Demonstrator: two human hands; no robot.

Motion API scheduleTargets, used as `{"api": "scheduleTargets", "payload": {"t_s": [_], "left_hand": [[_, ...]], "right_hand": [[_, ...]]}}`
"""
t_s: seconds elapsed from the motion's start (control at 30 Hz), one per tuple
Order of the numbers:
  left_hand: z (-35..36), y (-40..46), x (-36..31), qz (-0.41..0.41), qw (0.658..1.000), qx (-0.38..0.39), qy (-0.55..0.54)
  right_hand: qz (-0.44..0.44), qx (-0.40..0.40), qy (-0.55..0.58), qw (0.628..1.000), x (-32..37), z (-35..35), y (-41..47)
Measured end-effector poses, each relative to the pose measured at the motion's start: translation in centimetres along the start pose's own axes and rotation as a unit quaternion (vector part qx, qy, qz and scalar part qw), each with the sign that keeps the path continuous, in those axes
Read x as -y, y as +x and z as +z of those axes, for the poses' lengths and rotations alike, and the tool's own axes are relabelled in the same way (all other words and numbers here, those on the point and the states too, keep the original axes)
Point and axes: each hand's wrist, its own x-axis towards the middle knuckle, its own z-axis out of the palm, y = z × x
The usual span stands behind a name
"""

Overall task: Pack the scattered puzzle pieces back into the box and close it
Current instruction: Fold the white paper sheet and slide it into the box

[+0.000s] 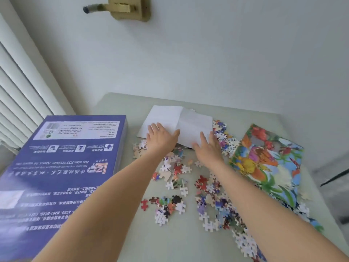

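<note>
Both our hands, left hand (160, 137) & right hand (206, 148), lie flat w/ fingers straight on the folded white paper sheet (175, 121), beyond the scattered colourful puzzle pieces (188, 186).

Soft, even daylight enters from the blinds (17, 95) at left; shadows are faint; the wide lens bends edges; the whole view is slightly blurred.

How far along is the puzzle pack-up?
Early. Done: nothing visibly packed; the box lies shut, printed back up, at the left. In hand: left hand and right hand lie flat, fingers straight, on the white paper. Left: the pieces are scattered over the table, some beside the poster; then closing the box.
</note>
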Motion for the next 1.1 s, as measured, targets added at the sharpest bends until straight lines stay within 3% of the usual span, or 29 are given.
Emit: {"api": "scheduleTargets", "payload": {"t_s": [0.13,0.33,0.5,0.63,0.83,0.97,1.03,1.1], "left_hand": [[0.9,0.9,-1.2,-0.005,0.998,0.038,0.052],[1.3,-2.1,-1.6,0.032,0.997,-0.026,0.069],[-1.4,-6.1,-0.9,0.063,0.993,0.006,-0.097],[-5.1,-9.5,-0.6,0.160,0.981,0.025,-0.105],[-9.9,-13.3,1.2,0.251,0.947,0.145,-0.137],[-10.4,-14.6,3.2,0.201,0.938,0.208,-0.189],[-10.8,-15.4,4.1,0.156,0.929,0.184,-0.282],[-11.2,-16.3,5.2,0.130,0.937,0.125,-0.299]], "right_hand": [[-0.030,0.055,-0.042,0.997,0.5,-0.4,1.3],[-0.069,0.069,-0.004,0.995,0.3,-0.8,-1.5],[0.002,0.118,0.210,0.971,0.1,-3.1,-4.8],[0.045,0.136,0.364,0.920,2.4,-5.0,-6.6],[0.131,0.060,0.500,0.854,6.8,-6.5,-8.8],[0.093,0.035,0.489,0.867,7.9,-5.3,-11.7],[0.091,0.034,0.506,0.857,8.3,-4.9,-13.1],[0.099,0.033,0.530,0.842,8.8,-4.5,-14.4]]}}
